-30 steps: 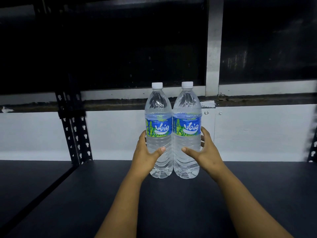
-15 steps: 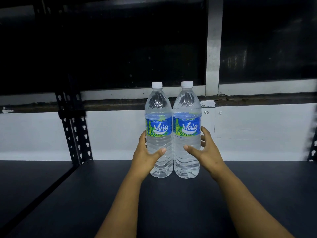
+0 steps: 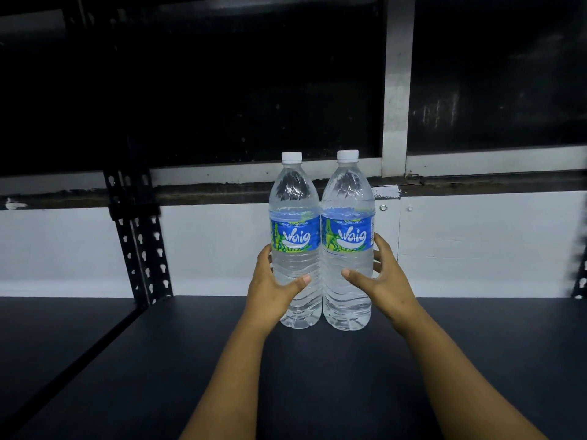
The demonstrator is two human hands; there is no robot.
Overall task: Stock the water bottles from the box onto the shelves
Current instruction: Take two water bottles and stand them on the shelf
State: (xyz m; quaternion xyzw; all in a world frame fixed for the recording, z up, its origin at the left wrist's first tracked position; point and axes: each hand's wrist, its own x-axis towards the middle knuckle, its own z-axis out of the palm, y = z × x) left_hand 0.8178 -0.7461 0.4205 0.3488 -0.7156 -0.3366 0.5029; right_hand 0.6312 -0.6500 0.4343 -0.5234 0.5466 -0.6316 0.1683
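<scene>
On dark shelf (image 3: 158, 360) | two water-filled bottles (image 3: 294, 242) upright, touching | left hand (image 3: 273, 287), right hand (image 3: 384, 281) each grip one

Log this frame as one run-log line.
phase: placing | left hand: grips left bottle | right hand: grips right bottle | bottles: upright, side by side, touching, on shelf | box: not in view

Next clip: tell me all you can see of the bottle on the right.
The right bottle is clear ribbed plastic, full of water, with a white screw cap and a blue and green label reading Waig. It stands upright on the dark shelf, side by side with the left bottle, seemingly touching it. The right hand holds its lower half, thumb in front and fingers round the far side.
</scene>
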